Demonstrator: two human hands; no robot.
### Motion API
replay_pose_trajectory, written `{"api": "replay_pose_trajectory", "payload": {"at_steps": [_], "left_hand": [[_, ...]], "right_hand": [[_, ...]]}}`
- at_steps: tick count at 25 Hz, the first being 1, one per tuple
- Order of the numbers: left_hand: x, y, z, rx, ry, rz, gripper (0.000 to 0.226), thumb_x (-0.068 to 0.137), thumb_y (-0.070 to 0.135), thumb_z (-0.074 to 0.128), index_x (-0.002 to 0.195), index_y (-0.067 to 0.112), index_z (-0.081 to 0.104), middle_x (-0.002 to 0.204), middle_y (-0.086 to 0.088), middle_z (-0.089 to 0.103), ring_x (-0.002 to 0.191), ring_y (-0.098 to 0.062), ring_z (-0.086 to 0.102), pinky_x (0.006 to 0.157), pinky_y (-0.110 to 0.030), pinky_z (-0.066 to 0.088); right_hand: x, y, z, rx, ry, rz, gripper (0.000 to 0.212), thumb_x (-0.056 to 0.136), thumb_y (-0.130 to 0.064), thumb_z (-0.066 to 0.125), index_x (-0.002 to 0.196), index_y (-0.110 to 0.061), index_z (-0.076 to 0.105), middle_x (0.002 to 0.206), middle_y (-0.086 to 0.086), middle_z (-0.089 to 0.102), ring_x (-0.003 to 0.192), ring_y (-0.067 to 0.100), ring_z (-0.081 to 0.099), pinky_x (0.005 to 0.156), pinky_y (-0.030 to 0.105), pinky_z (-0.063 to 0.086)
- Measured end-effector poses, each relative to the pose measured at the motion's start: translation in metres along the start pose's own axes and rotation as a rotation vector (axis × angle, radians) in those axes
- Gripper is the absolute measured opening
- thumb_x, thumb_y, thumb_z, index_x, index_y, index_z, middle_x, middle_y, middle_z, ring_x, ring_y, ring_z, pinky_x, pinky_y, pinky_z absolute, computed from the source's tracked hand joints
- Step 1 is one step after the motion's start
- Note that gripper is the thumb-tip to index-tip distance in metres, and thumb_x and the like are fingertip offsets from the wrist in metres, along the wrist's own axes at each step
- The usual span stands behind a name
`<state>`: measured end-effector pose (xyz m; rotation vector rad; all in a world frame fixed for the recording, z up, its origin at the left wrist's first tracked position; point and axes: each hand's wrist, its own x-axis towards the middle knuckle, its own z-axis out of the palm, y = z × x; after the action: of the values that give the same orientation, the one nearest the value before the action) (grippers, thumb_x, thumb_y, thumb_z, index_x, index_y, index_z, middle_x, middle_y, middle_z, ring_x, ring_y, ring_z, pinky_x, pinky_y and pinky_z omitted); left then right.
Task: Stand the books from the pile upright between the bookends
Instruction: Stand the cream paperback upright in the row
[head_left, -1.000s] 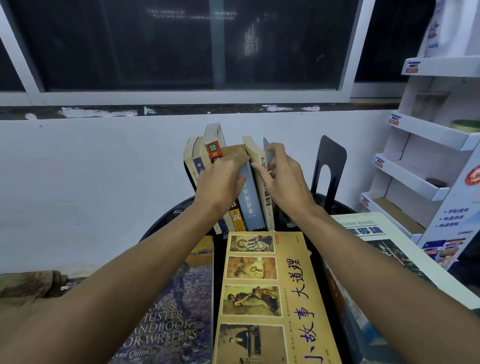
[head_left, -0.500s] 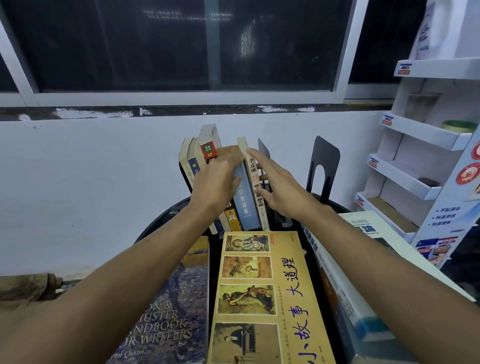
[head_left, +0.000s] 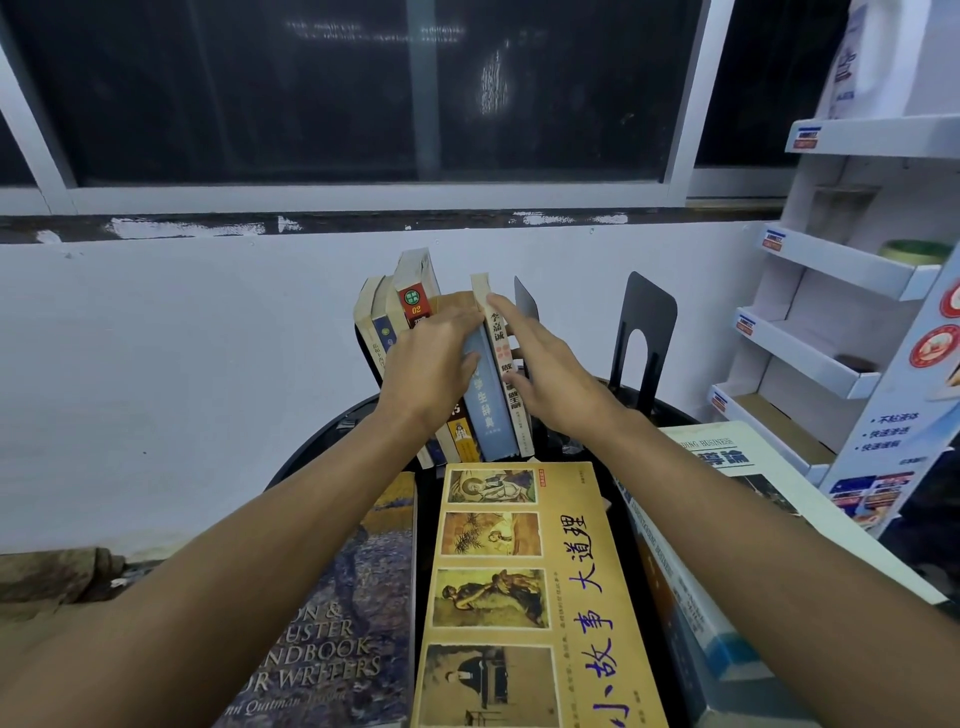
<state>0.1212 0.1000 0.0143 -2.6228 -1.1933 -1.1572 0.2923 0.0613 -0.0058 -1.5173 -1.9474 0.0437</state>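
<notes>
Several books stand on end at the back of the round black table (head_left: 311, 457), leaning slightly left. My left hand (head_left: 431, 364) curls over the tops of a brown book and a blue-grey book (head_left: 491, 415), thumb on the blue-grey spine. My right hand (head_left: 545, 374) lies flat with fingers spread against the cream book (head_left: 493, 322) at the row's right end. A thin black bookend (head_left: 525, 301) stands just behind that hand. A taller black bookend (head_left: 647, 332) stands apart to the right. The pile lies near me: a yellow book (head_left: 524, 571), a writers' handbook (head_left: 358, 613) and a white-and-blue book (head_left: 727, 499).
A white wall and dark window rise right behind the table. A white cardboard display rack (head_left: 841, 270) with tiered shelves stands at the right, close to the tall bookend. There is a gap between the cream book and the tall bookend.
My right hand has let go of the cream book's top and slid lower, its fingers now flat on the spine. My left hand stays on the row.
</notes>
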Motion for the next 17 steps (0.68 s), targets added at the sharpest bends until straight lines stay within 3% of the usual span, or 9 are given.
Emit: {"api": "replay_pose_trajectory", "payload": {"at_steps": [9,13,17], "left_hand": [[-0.003,0.002,-0.001,-0.031,-0.035,0.003,0.05,0.096,0.026,0.066,0.143,0.015,0.054,0.145,-0.002,0.058,0.131,-0.023,0.055,0.101,-0.046,0.052],[-0.009,0.009,-0.004,-0.081,-0.01,0.01,0.05,0.095,0.029,0.065,0.142,0.014,0.055,0.142,-0.001,0.057,0.132,-0.02,0.051,0.106,-0.04,0.047],[-0.023,0.027,-0.005,-0.181,-0.026,0.042,0.04,0.097,0.031,0.064,0.134,0.016,0.062,0.132,0.001,0.059,0.124,-0.017,0.053,0.102,-0.041,0.05]], "right_hand": [[-0.005,-0.003,-0.01,-0.003,-0.065,0.018,0.092,0.098,-0.011,0.061,0.159,-0.04,-0.002,0.149,0.002,0.035,0.115,0.02,0.056,0.096,0.047,0.054],[-0.021,-0.005,-0.039,-0.069,-0.028,-0.057,0.073,0.097,-0.026,0.065,0.156,-0.029,0.022,0.136,-0.004,0.04,0.121,0.014,0.051,0.093,0.041,0.056],[-0.054,0.002,-0.08,-0.188,-0.03,-0.034,0.052,0.096,-0.04,0.064,0.142,-0.025,0.046,0.131,-0.01,0.046,0.116,0.007,0.052,0.094,0.037,0.054]]}}
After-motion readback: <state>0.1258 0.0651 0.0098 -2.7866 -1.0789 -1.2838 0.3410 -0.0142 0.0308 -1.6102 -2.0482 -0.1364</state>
